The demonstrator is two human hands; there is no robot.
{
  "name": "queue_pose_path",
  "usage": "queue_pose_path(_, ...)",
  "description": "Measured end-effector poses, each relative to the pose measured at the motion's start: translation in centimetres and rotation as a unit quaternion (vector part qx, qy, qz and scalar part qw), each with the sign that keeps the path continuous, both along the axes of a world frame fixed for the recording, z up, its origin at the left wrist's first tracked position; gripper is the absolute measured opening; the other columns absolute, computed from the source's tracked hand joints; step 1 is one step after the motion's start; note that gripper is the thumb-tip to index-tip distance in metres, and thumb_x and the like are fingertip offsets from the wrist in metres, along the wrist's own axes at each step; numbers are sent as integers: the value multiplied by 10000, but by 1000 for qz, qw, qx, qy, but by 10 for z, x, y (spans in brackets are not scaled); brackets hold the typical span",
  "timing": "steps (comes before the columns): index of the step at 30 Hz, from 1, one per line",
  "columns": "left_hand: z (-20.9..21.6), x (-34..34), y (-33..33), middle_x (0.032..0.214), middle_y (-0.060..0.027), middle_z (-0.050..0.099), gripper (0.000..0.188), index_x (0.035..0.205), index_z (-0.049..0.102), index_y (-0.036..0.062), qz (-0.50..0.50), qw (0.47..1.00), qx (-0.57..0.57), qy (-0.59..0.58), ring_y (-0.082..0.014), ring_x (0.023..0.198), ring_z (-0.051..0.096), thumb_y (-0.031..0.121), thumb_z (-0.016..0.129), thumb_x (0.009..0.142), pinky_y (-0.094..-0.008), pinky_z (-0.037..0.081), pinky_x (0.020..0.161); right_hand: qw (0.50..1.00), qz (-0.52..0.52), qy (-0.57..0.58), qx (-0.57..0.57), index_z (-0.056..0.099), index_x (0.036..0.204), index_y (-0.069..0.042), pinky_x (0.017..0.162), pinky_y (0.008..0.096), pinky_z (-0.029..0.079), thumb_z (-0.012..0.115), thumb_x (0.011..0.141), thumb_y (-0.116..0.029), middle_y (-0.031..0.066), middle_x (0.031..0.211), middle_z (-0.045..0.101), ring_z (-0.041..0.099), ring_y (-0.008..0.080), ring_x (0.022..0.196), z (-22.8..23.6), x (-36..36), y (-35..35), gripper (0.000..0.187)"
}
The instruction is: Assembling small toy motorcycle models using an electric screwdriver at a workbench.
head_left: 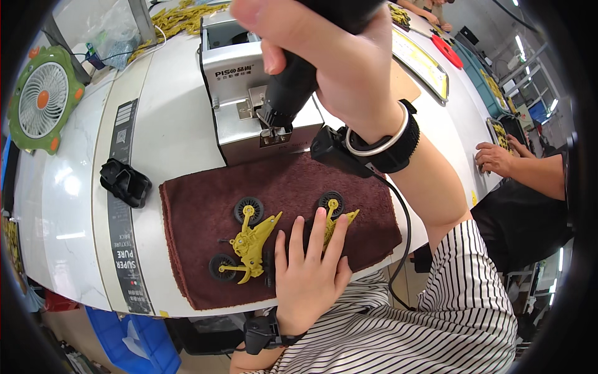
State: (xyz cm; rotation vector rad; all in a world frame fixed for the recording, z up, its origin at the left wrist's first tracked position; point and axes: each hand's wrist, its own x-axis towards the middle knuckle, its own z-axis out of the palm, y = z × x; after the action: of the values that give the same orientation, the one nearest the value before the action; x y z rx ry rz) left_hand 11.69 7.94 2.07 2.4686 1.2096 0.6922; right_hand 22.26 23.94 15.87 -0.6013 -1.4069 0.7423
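Note:
My right hand is wrapped round a black electric screwdriver. The screwdriver points down, its tip at the front slot of a silver screw feeder box. On a brown towel, a yellow toy motorcycle with black wheels lies on its side. Beside it is a second yellow toy motorcycle, partly covered by my left hand. My left fingers are stretched out over it, palm down. Whether they press on it, I cannot tell.
A black plastic part lies left of the towel. Farther left stands a green fan. Yellow parts are heaped at the back. On the right are a red ring and a co-worker's hands. A blue bin is below the table.

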Motion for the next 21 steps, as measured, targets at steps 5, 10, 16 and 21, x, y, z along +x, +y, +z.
queue_pose_path(5, -4, -4, 2, 1369, -97, 459, 611, 1325, 521, 209, 12, 1000, -3, 5, -340, 1212, 435, 241, 612, 722, -523, 335, 1013, 971, -38, 44, -230, 584, 854, -12, 483, 248, 408, 763, 743, -131, 28, 614, 555, 513, 115, 476, 23, -11, -31, 242)
queue_pose_path(10, -1, 1, 0, 1359, -91, 467, 605, 1306, 538, 206, 15, 1000, 12, 0, -336, 1203, 434, 234, 608, 706, -524, 341, 1007, 984, 145, -46, -88, 357, 1030, -60, 591, 326, 454, 543, 906, -229, 41, 783, 488, 532, 161, 587, -4, 63, -79, 280)
queue_pose_path(16, -5, -3, 1, 1357, -87, 473, 578, 1273, 561, 195, 39, 999, 1, 39, -333, 1195, 433, 232, 598, 698, -525, 338, 1010, 993, 27, 32, -107, 340, 953, -94, 513, 314, 455, 647, 812, -207, 34, 688, 464, 510, 159, 497, -41, 68, -112, 356)
queue_pose_path(21, -4, 2, -1, 1363, -90, 473, 583, 1274, 561, 176, 26, 999, 7, 28, -314, 1160, 442, 236, 598, 695, -518, 321, 1022, 994, -7, 32, -104, 348, 957, -99, 525, 316, 459, 654, 811, -199, 38, 707, 481, 525, 165, 511, -46, 77, -124, 353)
